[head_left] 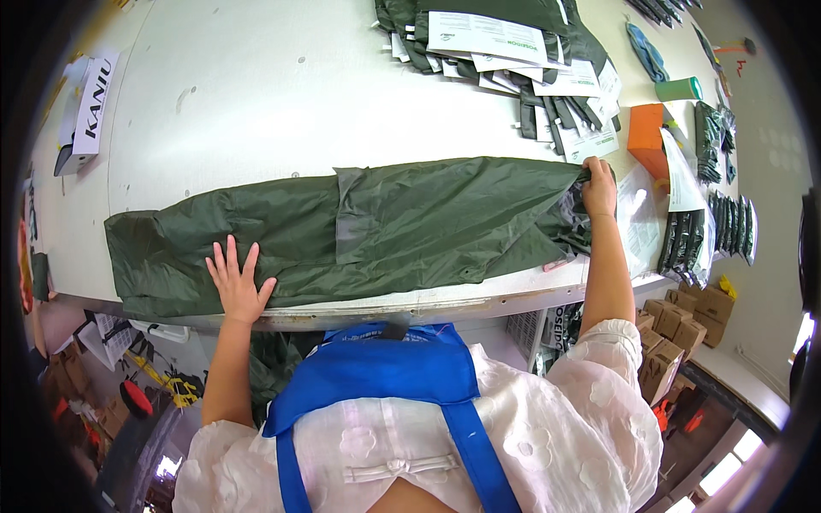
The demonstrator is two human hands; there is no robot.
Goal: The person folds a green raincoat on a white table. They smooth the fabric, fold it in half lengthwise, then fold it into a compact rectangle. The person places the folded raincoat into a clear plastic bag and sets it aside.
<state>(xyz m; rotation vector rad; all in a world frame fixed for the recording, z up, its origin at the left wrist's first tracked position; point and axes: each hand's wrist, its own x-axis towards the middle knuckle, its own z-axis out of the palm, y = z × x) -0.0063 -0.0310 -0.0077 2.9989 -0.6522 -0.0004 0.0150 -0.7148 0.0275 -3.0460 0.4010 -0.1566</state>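
Note:
A long piece of dark green, thin shiny fabric [419, 214], folded into a strip, lies along the table's near edge. I cannot tell what kind of item it is. My left hand [238, 280] rests flat on its left part, fingers spread. At the strip's right end, my right hand [599, 188] has its fingers curled on the upper corner, pinching the cloth. Gathered folds and a greyish inner side show beside that hand. A grey-edged flap stands out across the middle of the strip.
Beyond the fabric lies a pile of green packs with white printed cards [487, 38]. To the right are an orange box [646, 137], a green roll [680, 89] and clear plastic bags [637, 222]. A white box [90, 107] stands far left. Cardboard boxes [663, 342] sit below right.

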